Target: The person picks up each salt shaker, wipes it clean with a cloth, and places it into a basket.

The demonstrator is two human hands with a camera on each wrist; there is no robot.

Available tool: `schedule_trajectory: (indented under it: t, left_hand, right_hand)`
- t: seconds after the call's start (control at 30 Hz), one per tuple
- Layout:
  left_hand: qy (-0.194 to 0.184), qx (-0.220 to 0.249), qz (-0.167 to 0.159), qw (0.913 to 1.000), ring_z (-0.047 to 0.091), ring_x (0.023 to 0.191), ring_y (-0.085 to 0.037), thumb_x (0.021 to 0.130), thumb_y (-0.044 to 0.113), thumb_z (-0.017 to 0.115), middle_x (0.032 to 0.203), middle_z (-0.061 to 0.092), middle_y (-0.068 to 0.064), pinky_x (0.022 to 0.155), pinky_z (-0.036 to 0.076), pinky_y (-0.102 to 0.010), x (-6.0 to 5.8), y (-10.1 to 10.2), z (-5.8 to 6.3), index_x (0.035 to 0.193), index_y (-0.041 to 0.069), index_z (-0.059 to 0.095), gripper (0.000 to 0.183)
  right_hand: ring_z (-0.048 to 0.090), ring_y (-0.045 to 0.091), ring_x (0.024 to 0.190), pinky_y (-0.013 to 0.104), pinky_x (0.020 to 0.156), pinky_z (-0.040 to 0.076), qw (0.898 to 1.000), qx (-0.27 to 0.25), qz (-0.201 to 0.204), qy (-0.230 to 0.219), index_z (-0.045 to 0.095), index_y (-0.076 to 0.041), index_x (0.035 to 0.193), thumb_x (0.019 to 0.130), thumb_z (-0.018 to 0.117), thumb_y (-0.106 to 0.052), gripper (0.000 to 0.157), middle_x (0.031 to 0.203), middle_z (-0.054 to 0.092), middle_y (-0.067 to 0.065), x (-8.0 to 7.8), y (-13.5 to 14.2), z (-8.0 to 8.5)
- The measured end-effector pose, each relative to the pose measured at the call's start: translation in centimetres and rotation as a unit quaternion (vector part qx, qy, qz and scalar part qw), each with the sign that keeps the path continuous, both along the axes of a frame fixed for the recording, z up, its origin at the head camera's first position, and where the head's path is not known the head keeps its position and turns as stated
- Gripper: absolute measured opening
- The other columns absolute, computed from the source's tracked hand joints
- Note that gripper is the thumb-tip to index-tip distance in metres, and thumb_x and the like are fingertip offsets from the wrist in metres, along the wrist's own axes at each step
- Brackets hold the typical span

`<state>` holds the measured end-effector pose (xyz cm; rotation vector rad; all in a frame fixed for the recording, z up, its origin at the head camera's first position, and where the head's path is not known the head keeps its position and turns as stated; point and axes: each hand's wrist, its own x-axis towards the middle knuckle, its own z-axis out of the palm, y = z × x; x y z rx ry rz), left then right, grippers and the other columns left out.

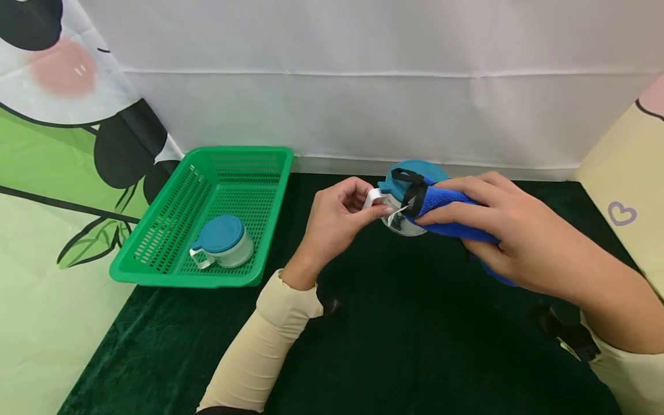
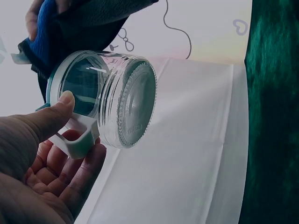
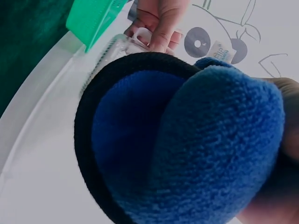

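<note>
My left hand pinches the white handle of a clear glass jar with a blue lid. In the left wrist view the jar lies tilted, its ridged base facing right. My right hand grips a bunched blue cloth with black edging. The cloth is at the jar's right side in the head view, covering part of it. A folded-over fuzzy part of the cloth fills the right wrist view, where a small white tag shows.
A green plastic basket stands on the left of the dark green tablecloth. Inside it sits a similar jar with a blue lid and white handle. A white backdrop rises behind, and printed sheets hang at both sides.
</note>
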<state>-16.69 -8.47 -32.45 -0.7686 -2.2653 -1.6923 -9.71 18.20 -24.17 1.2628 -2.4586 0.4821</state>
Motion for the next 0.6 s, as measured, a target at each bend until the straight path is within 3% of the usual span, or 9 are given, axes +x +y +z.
schedule_trajectory:
  t: [0.27, 0.6]
  left_hand:
    - [-0.006, 0.002, 0.032, 0.9995, 0.064, 0.076, -0.017, 0.088, 0.015, 0.085, 0.090, 0.071, -0.003, 0.071, 0.058, -0.031, -0.5, -1.0, 0.7, 0.101, 0.005, 0.069, 0.023]
    - [0.001, 0.044, 0.056, 0.9975, 0.065, 0.079, -0.021, 0.089, 0.010, 0.083, 0.092, 0.070, -0.008, 0.074, 0.058, -0.030, -1.0, -2.9, 2.1, 0.099, 0.001, 0.068, 0.020]
  right_hand:
    - [0.053, 0.030, 0.119, 0.053, 0.087, 0.050, 1.000, -0.019, -0.009, -0.022, 0.070, -0.030, 0.125, 0.075, 0.082, 0.011, 0.066, 0.140, 0.059, 0.007, 0.5, 1.0, -1.3]
    - [0.049, 0.025, 0.117, 0.053, 0.079, 0.055, 0.995, 0.001, -0.057, -0.077, 0.068, -0.033, 0.129, 0.080, 0.081, 0.008, 0.065, 0.141, 0.056, 0.007, 0.4, 3.3, -3.9]
